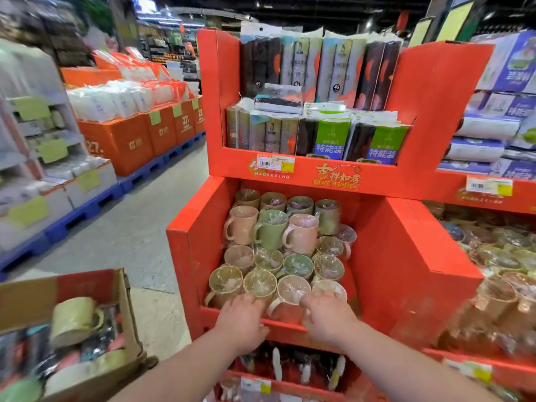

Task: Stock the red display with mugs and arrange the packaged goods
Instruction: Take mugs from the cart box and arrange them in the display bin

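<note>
Left hand [240,322] at front edge of red display [197,242], its fingers hidden, grip not clear, right hand [327,316] beside it, fingers curled over wrapped mug [329,285] in front row

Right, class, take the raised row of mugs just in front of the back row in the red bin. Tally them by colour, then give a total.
Pink mugs: 2
Green mugs: 1
Total: 3

Grey concrete floor [139,227], blue pallets [84,211], orange boxes [121,140], dark ceiling [333,7].
</note>
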`<state>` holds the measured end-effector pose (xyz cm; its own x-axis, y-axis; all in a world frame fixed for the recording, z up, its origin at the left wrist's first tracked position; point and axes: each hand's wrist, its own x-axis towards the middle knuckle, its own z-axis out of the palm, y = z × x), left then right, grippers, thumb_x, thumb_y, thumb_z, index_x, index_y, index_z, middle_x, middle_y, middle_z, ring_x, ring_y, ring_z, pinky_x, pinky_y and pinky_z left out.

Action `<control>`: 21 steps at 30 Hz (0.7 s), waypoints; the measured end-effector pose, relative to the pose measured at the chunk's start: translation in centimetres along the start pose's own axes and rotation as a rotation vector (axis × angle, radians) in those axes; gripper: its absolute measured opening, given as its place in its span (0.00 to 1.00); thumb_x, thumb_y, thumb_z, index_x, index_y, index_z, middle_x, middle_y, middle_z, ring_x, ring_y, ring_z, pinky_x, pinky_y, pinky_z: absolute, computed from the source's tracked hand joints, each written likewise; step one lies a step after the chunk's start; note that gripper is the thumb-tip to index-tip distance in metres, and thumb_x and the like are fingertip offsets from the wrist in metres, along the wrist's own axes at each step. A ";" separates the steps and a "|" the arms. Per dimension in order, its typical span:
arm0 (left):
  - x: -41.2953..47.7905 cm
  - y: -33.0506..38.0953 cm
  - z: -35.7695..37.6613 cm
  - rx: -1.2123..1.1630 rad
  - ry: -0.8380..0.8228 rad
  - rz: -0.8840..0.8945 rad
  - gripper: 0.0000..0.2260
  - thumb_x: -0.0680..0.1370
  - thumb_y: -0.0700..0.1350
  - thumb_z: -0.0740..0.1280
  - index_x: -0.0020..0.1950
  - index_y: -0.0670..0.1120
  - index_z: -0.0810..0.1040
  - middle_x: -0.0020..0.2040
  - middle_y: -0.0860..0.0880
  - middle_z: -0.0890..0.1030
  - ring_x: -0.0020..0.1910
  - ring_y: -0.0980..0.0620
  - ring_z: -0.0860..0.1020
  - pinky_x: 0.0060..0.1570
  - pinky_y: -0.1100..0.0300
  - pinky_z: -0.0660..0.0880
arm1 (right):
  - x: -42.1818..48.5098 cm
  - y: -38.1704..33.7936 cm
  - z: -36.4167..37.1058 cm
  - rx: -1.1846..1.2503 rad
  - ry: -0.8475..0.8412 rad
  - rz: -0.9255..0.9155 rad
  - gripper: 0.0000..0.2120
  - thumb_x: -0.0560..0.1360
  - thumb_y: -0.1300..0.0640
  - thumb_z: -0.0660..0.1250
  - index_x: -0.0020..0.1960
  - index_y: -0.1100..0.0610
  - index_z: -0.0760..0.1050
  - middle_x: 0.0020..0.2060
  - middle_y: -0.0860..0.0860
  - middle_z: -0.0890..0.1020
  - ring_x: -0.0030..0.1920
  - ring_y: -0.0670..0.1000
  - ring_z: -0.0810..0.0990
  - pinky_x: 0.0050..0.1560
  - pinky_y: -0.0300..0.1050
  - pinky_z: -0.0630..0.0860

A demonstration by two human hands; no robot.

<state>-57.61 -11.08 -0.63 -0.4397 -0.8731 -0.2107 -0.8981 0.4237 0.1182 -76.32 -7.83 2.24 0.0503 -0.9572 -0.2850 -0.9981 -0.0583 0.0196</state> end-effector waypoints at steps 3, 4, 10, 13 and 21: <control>-2.8 0.6 1.2 -0.002 -0.011 -0.058 0.24 0.76 0.55 0.62 0.70 0.48 0.66 0.70 0.47 0.67 0.69 0.45 0.66 0.67 0.49 0.65 | -1.6 -0.7 1.1 -0.002 -0.006 -0.068 0.20 0.76 0.53 0.60 0.67 0.53 0.67 0.65 0.55 0.72 0.67 0.57 0.68 0.68 0.56 0.61; -3.8 0.7 1.6 -0.006 -0.017 -0.080 0.24 0.76 0.55 0.62 0.70 0.49 0.66 0.70 0.47 0.67 0.69 0.45 0.65 0.67 0.49 0.65 | -2.2 -1.0 1.5 -0.009 -0.011 -0.093 0.21 0.76 0.52 0.60 0.68 0.53 0.67 0.66 0.54 0.72 0.68 0.57 0.68 0.69 0.56 0.60; -10.6 0.1 4.0 -0.027 -0.025 -0.217 0.18 0.74 0.56 0.63 0.60 0.48 0.73 0.58 0.47 0.73 0.60 0.45 0.72 0.58 0.50 0.71 | -4.6 -4.1 4.0 0.002 -0.029 -0.256 0.20 0.75 0.51 0.60 0.67 0.51 0.69 0.66 0.53 0.72 0.67 0.56 0.68 0.68 0.53 0.62; -13.6 -0.7 4.9 -0.037 -0.040 -0.278 0.20 0.76 0.54 0.61 0.64 0.48 0.71 0.61 0.47 0.72 0.62 0.45 0.71 0.59 0.50 0.70 | -5.5 -6.2 4.8 0.004 -0.032 -0.331 0.18 0.75 0.51 0.60 0.64 0.52 0.71 0.62 0.53 0.74 0.64 0.57 0.71 0.64 0.53 0.66; -18.4 -3.9 5.8 -0.111 -0.051 -0.421 0.21 0.76 0.55 0.62 0.66 0.47 0.70 0.62 0.48 0.72 0.62 0.46 0.71 0.58 0.52 0.71 | -5.9 -10.5 5.3 0.085 -0.025 -0.448 0.02 0.72 0.50 0.59 0.45 0.46 0.69 0.45 0.48 0.74 0.53 0.56 0.75 0.53 0.51 0.71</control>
<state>-46.14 4.74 -2.80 -0.0386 -0.9499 -0.3103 -0.9933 0.0028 0.1151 -66.31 -0.04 -1.35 0.4780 -0.8358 -0.2702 -0.8775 -0.4406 -0.1894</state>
